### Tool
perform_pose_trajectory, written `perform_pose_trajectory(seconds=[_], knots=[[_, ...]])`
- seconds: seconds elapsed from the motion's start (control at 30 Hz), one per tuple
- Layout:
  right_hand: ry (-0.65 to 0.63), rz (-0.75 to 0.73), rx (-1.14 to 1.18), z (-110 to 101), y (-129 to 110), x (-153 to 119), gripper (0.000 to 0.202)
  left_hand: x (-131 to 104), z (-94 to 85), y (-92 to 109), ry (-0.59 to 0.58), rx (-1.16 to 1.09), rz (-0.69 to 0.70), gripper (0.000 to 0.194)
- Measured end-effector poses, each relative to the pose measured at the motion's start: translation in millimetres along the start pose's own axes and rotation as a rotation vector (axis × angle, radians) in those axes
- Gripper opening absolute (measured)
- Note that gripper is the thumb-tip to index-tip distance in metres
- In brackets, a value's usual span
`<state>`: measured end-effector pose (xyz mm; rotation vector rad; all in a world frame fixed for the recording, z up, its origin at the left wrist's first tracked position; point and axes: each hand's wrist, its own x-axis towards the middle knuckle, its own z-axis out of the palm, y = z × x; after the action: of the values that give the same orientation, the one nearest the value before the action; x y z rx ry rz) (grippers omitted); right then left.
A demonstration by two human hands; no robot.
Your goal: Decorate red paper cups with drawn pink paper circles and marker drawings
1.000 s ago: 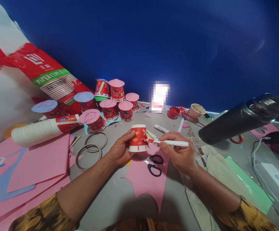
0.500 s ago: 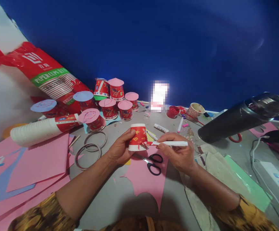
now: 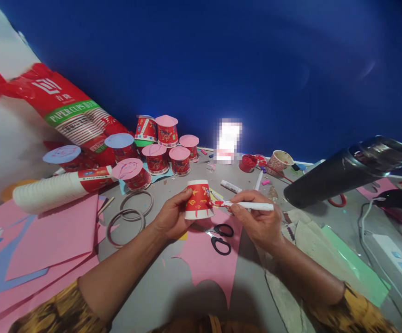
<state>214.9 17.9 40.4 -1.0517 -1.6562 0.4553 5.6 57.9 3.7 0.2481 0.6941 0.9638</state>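
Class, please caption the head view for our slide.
Left hand holds an upside-down red paper cup; right hand holds a white marker at its side.

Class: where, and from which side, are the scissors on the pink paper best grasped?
Probably by the black finger loops, from the right: the scissors lie flat on the pink paper, loops toward the right hand, blades pointing toward the left hand. The right hand holds a marker, so it should be freed first.

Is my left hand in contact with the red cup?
Touching. The head view shows the left hand holding the red cup, its thumb lying against the cup's side.
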Motion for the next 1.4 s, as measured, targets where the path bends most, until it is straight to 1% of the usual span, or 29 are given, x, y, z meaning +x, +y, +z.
perform_pose_trajectory(seconds=[0.17,0.33,0.5,0.57,0.67,0.73,0.9,1.07,1.17,1.27,1.4], knots=[[-0.013,-0.020,0.003,1.3,1.0,-0.7,0.008,1.7,-4.3,-1.0,-0.023,0.005,0.012,0.027],[-0.004,0.065,0.028,1.5,3.1,-1.8,0.006,2.9,-5.8,-1.9,-0.023,0.014,0.005,0.031],[-0.024,0.039,0.045,1.5,2.0,-1.5,0.006,0.7,-1.0,-0.5,0.020,0.010,0.008,0.028],[-0.032,0.062,0.065,1.3,2.3,-1.8,0.007,-0.8,1.5,0.2,0.025,0.002,0.001,0.027],[-0.023,0.105,0.089,1.1,3.9,-2.7,0.007,-2.2,3.2,0.8,0.003,0.002,-0.007,0.029],[-0.023,0.104,0.085,0.9,4.2,-2.7,0.005,-2.2,3.2,0.9,-0.002,0.006,-0.012,0.030],[-0.070,0.119,0.113,-1.1,1.0,-1.1,0.009,-2.2,5.1,0.8,0.037,0.004,0.004,0.027],[-0.074,0.141,0.147,-2.5,1.5,-1.5,0.008,-5.0,11.5,0.4,0.067,-0.002,0.005,0.026],[-0.112,0.173,0.169,-2.6,1.1,-2.0,0.009,-5.0,13.0,0.6,0.077,0.005,0.007,0.024],[-0.120,0.164,0.170,-3.2,0.9,-2.4,0.010,-3.2,11.2,0.6,0.075,0.009,0.020,0.024],[-0.113,0.148,0.152,-4.1,3.6,-3.2,0.010,0.0,5.7,-0.6,0.041,-0.003,0.044,0.023]])
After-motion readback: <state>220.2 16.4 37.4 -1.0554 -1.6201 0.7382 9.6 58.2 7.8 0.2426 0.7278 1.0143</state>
